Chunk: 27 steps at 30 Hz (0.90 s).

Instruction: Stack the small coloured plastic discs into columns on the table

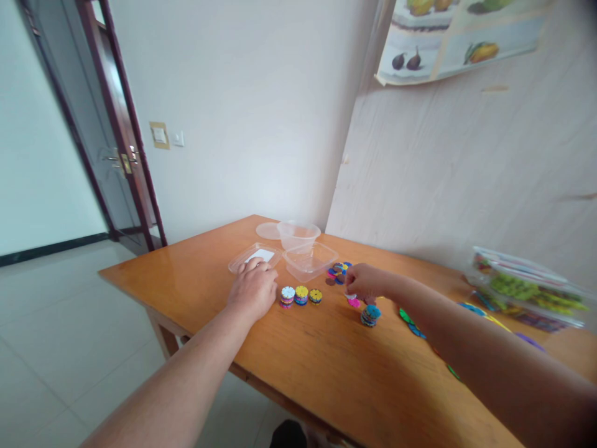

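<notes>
My left hand (254, 287) rests on the table with its fingers loosely bent, against the near edge of a clear plastic lid (237, 256); it holds nothing that I can see. Right of it stand three short stacks of notched plastic discs: a white-topped stack (288, 296), a yellow-topped stack (301, 295) and a darker yellow stack (316, 296). My right hand (362, 280) pinches a whitish disc (351, 296), partly hidden by the fingers. Just below lie a pink disc (354, 303) and a blue-topped stack (371, 315). Loose mixed discs (339, 272) lie behind the hand.
A clear rectangular tub (311, 264) and a round tub (298, 233) with its lid (269, 231) stand at the back of the wooden table (326, 361). Larger colored rings (413, 326) lie under my right forearm. A filled clear box (527, 289) is at the right.
</notes>
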### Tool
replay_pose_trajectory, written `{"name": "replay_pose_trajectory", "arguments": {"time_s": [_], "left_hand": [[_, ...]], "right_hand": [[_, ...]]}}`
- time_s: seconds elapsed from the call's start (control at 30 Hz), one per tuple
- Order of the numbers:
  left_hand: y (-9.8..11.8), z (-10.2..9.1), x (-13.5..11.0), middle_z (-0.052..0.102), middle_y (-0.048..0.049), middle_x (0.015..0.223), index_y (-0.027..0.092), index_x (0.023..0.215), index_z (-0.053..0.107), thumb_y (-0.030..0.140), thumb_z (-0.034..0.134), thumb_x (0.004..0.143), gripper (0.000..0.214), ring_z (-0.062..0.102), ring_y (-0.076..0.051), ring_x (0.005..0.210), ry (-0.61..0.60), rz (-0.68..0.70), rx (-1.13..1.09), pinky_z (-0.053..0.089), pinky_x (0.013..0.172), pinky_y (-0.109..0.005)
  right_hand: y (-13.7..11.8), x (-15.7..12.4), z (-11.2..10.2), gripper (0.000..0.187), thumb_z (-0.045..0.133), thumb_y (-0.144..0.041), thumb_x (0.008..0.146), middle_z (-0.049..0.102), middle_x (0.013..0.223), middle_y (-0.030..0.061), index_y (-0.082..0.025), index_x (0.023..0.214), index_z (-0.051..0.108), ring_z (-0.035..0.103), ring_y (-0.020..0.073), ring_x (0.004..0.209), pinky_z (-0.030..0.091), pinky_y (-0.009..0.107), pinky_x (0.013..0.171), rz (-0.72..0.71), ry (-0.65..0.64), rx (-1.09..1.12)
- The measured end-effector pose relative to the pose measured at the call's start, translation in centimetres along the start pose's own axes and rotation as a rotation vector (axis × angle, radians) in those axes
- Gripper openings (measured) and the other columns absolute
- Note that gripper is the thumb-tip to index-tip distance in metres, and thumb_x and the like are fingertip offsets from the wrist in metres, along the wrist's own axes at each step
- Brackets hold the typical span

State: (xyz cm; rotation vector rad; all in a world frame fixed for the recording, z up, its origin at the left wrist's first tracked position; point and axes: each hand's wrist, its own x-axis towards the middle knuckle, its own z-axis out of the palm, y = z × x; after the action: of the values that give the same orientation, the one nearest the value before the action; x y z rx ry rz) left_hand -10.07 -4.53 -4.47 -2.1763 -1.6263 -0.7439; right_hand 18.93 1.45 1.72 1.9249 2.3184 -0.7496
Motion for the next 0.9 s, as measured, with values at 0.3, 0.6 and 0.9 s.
{"name": "replay_pose_trajectory", "arguments": {"time_s": [0.3, 0.6, 0.9], "left_hand": [[0.1, 0.0, 0.1, 0.068, -0.0076, 0.097, 0.023, 0.074, 0.067, 0.021, 0.056, 0.080, 0.013, 0.050, -0.028, 0.113, 0.003, -0.006, 0.030, 0.038, 0.095, -0.046], [0.3, -0.2, 0.0, 0.069, -0.0071, 0.099, 0.024, 0.075, 0.068, 0.021, 0.055, 0.081, 0.014, 0.050, -0.028, 0.114, 0.009, -0.005, 0.016, 0.038, 0.094, -0.047], [0.4, -0.2, 0.0, 0.069, -0.0073, 0.100, 0.024, 0.077, 0.069, 0.020, 0.056, 0.080, 0.014, 0.050, -0.028, 0.114, 0.023, -0.015, 0.001, 0.038, 0.095, -0.047]], "right_hand": [[-3.4, -1.4, 0.9, 0.018, 0.065, -0.026, 0.078, 0.035, 0.045, -0.0096, -0.020, 0.068, 0.052, 0.024, 0.0050, 0.038, 0.017, 0.022, 0.040, -0.119, -0.017, 0.520], [-4.1, 0.1, 2.6, 0.014, 0.063, -0.028, 0.079, 0.046, 0.055, -0.0060, -0.019, 0.070, 0.058, 0.036, 0.0078, 0.048, 0.024, 0.022, 0.045, -0.188, 0.054, 0.368], [-4.1, -1.6, 2.1, 0.065, 0.078, -0.046, 0.070, 0.069, 0.099, 0.0059, -0.017, 0.126, 0.064, 0.062, 0.0184, 0.081, 0.044, 0.026, 0.067, -0.373, 0.025, -0.077]]}}
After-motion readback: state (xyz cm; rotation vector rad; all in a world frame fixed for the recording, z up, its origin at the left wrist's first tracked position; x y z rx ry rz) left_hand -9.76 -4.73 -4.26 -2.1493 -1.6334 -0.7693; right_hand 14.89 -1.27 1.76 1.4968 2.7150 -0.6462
